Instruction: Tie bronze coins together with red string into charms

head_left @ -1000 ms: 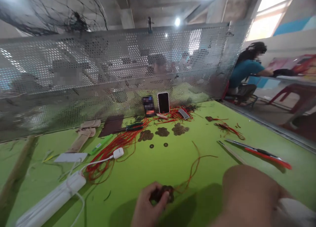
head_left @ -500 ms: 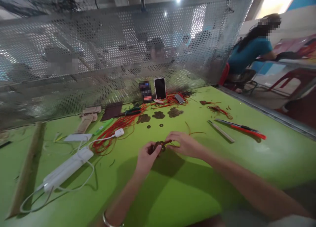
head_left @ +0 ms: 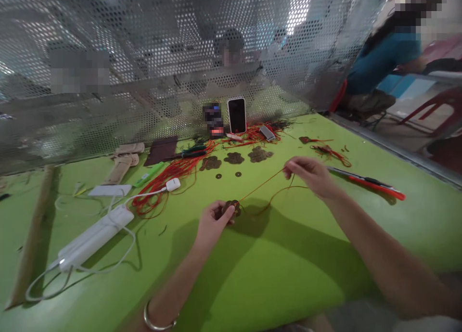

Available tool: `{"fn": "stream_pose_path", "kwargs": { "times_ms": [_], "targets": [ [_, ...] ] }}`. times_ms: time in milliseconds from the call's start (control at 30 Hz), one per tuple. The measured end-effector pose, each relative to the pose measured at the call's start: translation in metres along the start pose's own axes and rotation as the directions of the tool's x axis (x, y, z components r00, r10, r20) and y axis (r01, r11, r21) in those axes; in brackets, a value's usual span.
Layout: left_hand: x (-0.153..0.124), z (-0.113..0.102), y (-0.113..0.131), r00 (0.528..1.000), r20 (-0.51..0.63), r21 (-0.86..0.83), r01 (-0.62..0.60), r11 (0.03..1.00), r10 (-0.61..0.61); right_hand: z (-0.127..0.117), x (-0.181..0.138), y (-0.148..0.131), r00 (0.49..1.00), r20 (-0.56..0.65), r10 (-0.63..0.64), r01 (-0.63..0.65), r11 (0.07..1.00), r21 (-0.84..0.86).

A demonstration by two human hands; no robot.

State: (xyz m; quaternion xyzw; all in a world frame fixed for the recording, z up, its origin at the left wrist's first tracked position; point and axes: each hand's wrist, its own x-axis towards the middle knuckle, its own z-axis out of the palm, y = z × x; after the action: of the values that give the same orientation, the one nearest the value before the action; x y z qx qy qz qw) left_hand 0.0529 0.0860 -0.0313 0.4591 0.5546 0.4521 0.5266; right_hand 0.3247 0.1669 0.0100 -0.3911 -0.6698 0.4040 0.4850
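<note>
My left hand (head_left: 215, 220) is closed on a small cluster of dark round coins (head_left: 232, 207), pinched between thumb and fingers just above the table. From the cluster a thin red-orange cord (head_left: 263, 184) runs taut, up and to the right. The cord's other part is pinched in my right hand (head_left: 306, 172), and a loose length curves below it. Beyond the hands lie three heaps of similar coins (head_left: 258, 154). Two single coins with centre holes, one of them a coin (head_left: 238, 174) on the right, rest nearer to me.
Red cords (head_left: 169, 175), pliers (head_left: 193, 152) and a white power strip (head_left: 96, 233) lie left. A phone (head_left: 237, 116) stands against the perforated metal screen (head_left: 151, 82). A red utility knife (head_left: 375, 183) is at right. A person in a teal shirt (head_left: 388, 62) sits beyond the table.
My right hand has moved from beside the coin cluster up and to the right, drawing the cord out taut. My left hand still holds the coins. The view has tilted slightly down.
</note>
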Motion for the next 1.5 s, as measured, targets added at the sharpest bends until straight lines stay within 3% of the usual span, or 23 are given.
{"fn": "stream_pose_path", "kwargs": {
  "times_ms": [100,200,333,600,767,900,1133,1267,1367,1500],
  "targets": [
    [-0.002,0.003,-0.002,0.999,0.047,0.011,-0.008,1.0,0.007,-0.017,0.006,0.003,0.974,-0.221,0.044,0.0,0.981,0.195],
    [-0.003,0.004,-0.002,0.997,0.072,0.026,-0.008,1.0,0.006,-0.027,0.009,0.003,0.934,-0.315,0.169,-0.043,0.928,0.371],
    [-0.004,0.004,0.0,0.997,0.071,0.038,0.003,0.999,-0.006,-0.033,0.009,0.0,0.904,-0.295,0.309,-0.098,0.823,0.559],
    [-0.003,0.006,-0.001,0.999,0.05,0.025,0.01,1.0,-0.012,-0.016,-0.006,-0.029,0.982,-0.149,0.114,0.043,0.636,0.771],
    [-0.004,0.006,0.001,0.999,0.051,0.04,0.014,0.999,-0.016,0.009,-0.022,-0.035,0.999,-0.038,-0.016,0.037,0.728,0.685],
    [-0.004,0.006,0.001,0.999,0.043,0.03,0.024,0.999,-0.025,0.032,-0.035,-0.031,0.99,0.122,-0.073,-0.021,0.773,0.634],
    [-0.002,0.005,0.0,0.999,0.045,0.044,0.014,0.999,-0.016,0.056,-0.046,-0.029,0.956,0.293,0.003,-0.125,0.91,0.396],
    [-0.004,0.006,0.001,0.999,0.041,0.057,-0.027,0.998,0.024,0.059,-0.046,-0.031,0.952,0.3,-0.068,0.033,0.992,0.122],
    [-0.006,0.007,0.001,1.0,0.007,0.086,-0.014,0.996,0.013,0.059,-0.046,-0.032,0.941,0.295,-0.165,0.194,0.979,-0.069],
    [-0.008,0.008,0.001,0.999,-0.032,0.156,-0.026,0.987,0.032,0.062,-0.048,-0.03,0.92,0.334,-0.204,0.282,0.938,-0.203]
  ]
}}
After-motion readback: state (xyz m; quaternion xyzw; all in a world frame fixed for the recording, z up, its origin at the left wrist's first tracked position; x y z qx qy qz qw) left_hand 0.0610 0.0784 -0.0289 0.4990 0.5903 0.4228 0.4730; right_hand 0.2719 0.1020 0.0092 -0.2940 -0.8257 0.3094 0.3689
